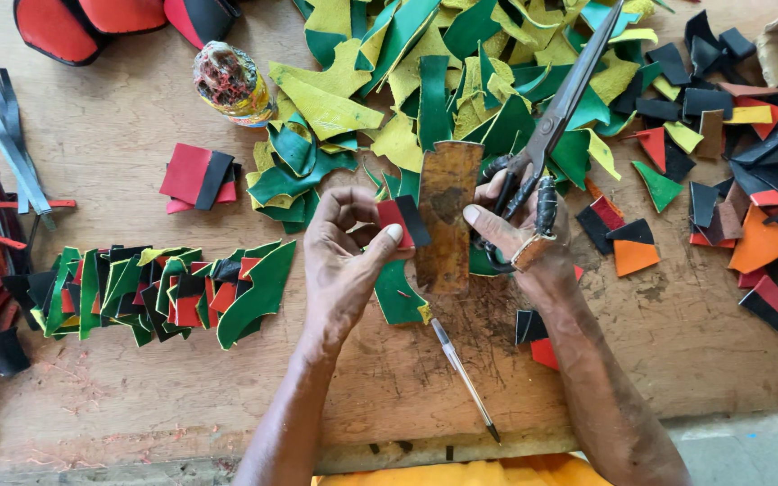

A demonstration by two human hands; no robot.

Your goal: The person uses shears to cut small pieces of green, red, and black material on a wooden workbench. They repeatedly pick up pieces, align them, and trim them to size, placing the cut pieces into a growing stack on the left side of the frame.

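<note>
Left hand (346, 261): curled over the wooden table (119, 144), thumb and forefinger pinched shut on a small red-and-black piece (402, 221), held up just clear of the board
Red-and-black piece: red half toward the palm, black half pointing right, its free edge nearly touching the brown template (447, 216)
Brown template: a worn rectangular strip lying flat, long axis running away from the person, straight up and down in the view
Right hand (520, 229): fingers closed through the loops of the big scissors (556, 112), thumb stretched left onto the template's right edge
Scissors: blades look shut, pointing up and away to the right over the green and yellow scraps (425, 81)
Key relation: the piece sits left of the template, the scissors right of it; the left hand is the nearer one to the piece, the template lies between both hands
Nearby: a pen (464, 378) lies below the template, a row of sorted green, red and black pieces (164, 292) sits to the left
</note>
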